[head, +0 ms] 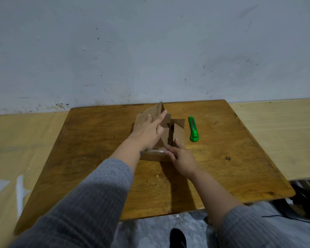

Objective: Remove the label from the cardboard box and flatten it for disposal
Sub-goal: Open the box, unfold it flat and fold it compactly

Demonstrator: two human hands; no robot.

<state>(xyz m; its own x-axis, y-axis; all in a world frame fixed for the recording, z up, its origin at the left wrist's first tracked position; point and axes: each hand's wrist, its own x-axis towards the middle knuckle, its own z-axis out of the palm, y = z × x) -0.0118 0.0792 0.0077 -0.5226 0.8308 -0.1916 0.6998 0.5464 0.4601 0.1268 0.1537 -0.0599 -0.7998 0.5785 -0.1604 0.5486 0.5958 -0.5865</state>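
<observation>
A small brown cardboard box [178,133] stands in the middle of the wooden table [89,140], its flaps open and one tall flap raised at the back. My left hand [149,131] lies flat against the raised left flap, index finger stretched toward its top edge. My right hand [179,156] pinches the box's near right corner, beside a strip of clear tape [157,151] along the near edge. No label is visible; my hands hide much of the box.
A green utility knife [193,129] lies on the table just right of the box. A stained pale wall rises behind the table. Light wooden boards flank the table on both sides. A dark shoe [177,237] and black cables [302,203] are on the floor below.
</observation>
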